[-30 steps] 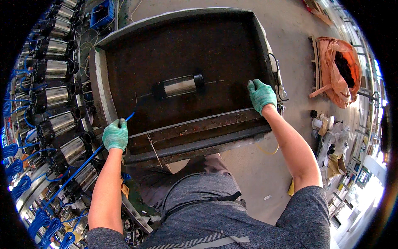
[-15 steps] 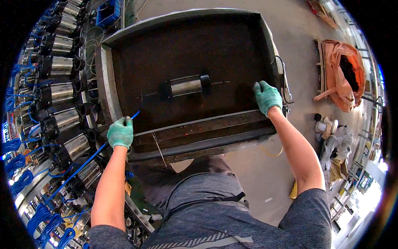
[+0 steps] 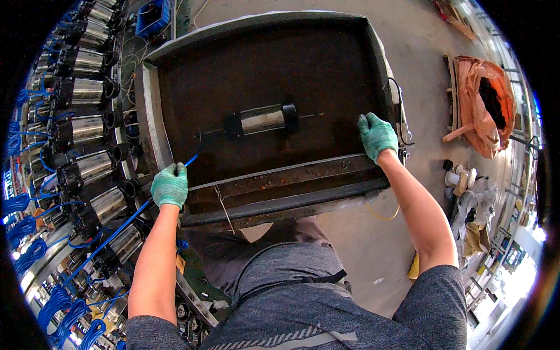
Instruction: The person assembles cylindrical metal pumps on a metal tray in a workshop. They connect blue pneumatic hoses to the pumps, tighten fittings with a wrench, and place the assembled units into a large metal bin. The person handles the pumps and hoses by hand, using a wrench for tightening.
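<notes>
My left hand (image 3: 169, 185), in a green glove, is closed around a blue cable (image 3: 119, 226) at the front left corner of a large dark tank (image 3: 150, 105). The cable's far end points into the tank. My right hand (image 3: 379, 139), also gloved, is at the tank's front right corner with its fingers curled in. What those fingers hold, if anything, is hidden. Inside the tank, a cylinder (image 3: 262, 119) with a shiny metal middle and black ends lies on its side, apart from both hands. Thin rods or lines stick out from both its ends.
Rows of similar metal cylinders (image 3: 87, 131) with coiled blue cables (image 3: 53, 306) stand along the left. A blue crate (image 3: 153, 18) is at the far left. An orange sack (image 3: 472, 111) with dark contents stands right, near plastic-wrapped items (image 3: 481, 201). A thin metal rod (image 3: 224, 210) hangs over the tank's front edge.
The blue cable's tip has shifted slightly inward and right, and looks darker at its end. Both my hands have stayed almost in place.
</notes>
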`<state>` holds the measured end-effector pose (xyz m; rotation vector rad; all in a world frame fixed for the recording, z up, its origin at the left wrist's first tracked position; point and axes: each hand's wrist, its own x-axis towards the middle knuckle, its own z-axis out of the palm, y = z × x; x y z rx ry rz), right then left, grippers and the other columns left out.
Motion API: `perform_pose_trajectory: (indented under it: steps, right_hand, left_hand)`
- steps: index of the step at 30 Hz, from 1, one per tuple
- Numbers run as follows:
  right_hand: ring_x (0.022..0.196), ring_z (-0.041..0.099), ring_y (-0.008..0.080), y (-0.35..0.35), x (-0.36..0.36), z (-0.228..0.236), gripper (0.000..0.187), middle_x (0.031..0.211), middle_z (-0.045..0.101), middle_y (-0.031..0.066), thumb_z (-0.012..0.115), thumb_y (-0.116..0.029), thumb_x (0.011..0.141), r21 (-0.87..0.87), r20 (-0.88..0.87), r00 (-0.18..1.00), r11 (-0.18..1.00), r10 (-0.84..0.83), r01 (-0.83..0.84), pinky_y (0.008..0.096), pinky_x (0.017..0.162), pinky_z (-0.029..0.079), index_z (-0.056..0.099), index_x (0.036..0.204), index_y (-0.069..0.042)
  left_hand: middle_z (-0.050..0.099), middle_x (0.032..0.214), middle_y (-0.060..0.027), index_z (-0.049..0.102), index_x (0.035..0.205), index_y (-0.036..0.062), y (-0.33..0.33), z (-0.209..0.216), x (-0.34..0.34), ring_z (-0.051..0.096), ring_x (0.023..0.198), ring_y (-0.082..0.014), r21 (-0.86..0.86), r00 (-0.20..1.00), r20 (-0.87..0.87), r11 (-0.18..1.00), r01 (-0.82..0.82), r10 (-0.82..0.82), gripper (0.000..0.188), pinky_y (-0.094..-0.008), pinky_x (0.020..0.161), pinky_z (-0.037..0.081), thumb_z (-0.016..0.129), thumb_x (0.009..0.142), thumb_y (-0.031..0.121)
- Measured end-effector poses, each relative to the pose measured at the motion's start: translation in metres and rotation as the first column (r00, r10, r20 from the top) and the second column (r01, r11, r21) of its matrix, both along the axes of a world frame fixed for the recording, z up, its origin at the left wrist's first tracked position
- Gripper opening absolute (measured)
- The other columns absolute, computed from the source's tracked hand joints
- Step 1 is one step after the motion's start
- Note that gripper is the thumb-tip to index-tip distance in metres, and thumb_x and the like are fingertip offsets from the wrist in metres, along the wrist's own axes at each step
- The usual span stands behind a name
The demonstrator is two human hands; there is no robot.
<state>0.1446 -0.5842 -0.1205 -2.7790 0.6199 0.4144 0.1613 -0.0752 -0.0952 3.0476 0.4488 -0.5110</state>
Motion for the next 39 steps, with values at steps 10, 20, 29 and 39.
perform_pose_trajectory:
  steps: [10,20,29,39]
  right_hand:
    - [0.098,0.063,0.0474,0.0,0.0,0.0,0.04,0.1,0.07,0.0226,0.047,-0.046,0.101,-0.007,-0.007,1.0,1.0,-0.004,0.004,0.0556,0.083,0.05,0.065,0.102,-0.011]
    - [0.097,0.06,0.0494,-0.001,-0.001,-0.004,0.037,0.098,0.067,0.0247,0.052,-0.043,0.101,0.008,0.047,0.999,1.0,-0.008,0.008,0.0553,0.078,0.05,0.065,0.099,-0.009]
    - [0.099,0.06,0.0488,0.0,-0.002,-0.002,0.04,0.101,0.068,0.0243,0.051,-0.045,0.1,0.012,0.078,0.997,1.0,-0.001,0.0,0.0551,0.08,0.05,0.066,0.103,-0.008]
    - [0.098,0.063,0.0477,0.0,-0.003,-0.003,0.04,0.101,0.069,0.0235,0.047,-0.046,0.101,-0.007,0.059,0.998,1.0,-0.009,0.01,0.0565,0.083,0.05,0.065,0.102,-0.011]
  left_hand:
    - [0.072,0.098,-0.0183,0.076,0.103,0.0141,0.0,0.001,0.0,0.068,0.093,-0.0407,-0.008,1.0,0.001,1.0,0.008,-0.008,0.043,-0.0491,0.081,0.054,0.051,0.098,0.048]
    - [0.072,0.101,-0.0186,0.076,0.108,0.014,-0.001,0.003,0.001,0.069,0.095,-0.0397,-0.001,1.0,-0.015,1.0,0.003,-0.003,0.043,-0.0482,0.083,0.054,0.051,0.098,0.048]
    - [0.072,0.1,-0.0186,0.076,0.107,0.0144,-0.001,0.003,0.001,0.069,0.094,-0.0401,0.005,1.0,-0.02,1.0,0.004,-0.004,0.042,-0.049,0.083,0.054,0.051,0.098,0.047]
    - [0.073,0.098,-0.0182,0.076,0.104,0.0152,0.002,-0.001,0.0,0.069,0.093,-0.0404,0.006,1.0,-0.005,1.0,0.021,-0.021,0.042,-0.049,0.082,0.054,0.051,0.098,0.047]
